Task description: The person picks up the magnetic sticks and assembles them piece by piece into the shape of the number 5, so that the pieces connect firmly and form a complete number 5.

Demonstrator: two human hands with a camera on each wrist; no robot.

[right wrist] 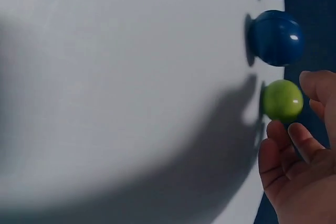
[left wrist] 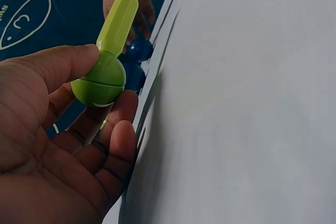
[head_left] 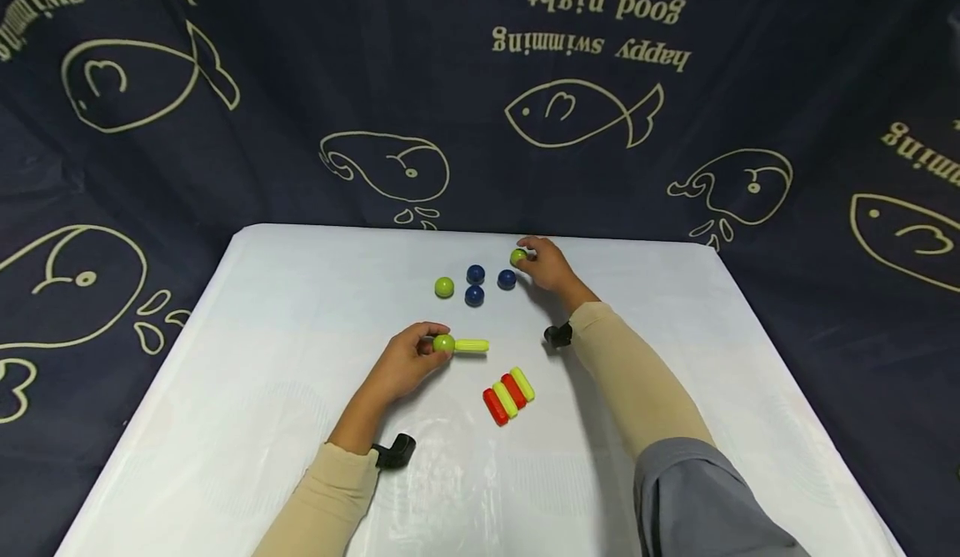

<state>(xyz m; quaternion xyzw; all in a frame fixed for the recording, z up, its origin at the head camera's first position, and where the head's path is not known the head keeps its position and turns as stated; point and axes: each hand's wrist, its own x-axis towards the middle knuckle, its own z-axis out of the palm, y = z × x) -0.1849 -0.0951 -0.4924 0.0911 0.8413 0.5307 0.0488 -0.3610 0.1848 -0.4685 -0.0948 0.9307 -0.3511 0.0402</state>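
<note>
My left hand [head_left: 408, 363] pinches a green ball [left wrist: 100, 83] between thumb and fingers, with a ridged yellow-green rod [head_left: 472, 345] attached to it. At the far edge of the table, my right hand [head_left: 550, 267] is around another green ball [right wrist: 283, 101]. Its thumb and fingers stand loosely about that ball, which appears to rest on the table; firm contact does not show. Close to this hand lies a blue ball [head_left: 506, 279], with two more blue balls [head_left: 475, 285] to its left. A loose green ball [head_left: 444, 288] lies farther left.
Red and yellow-green short bars [head_left: 508, 396] lie side by side in a slanted row in front of the hands. The white-covered table [head_left: 247, 357] ends at a dark curtain [head_left: 465, 82] printed with fish and whales.
</note>
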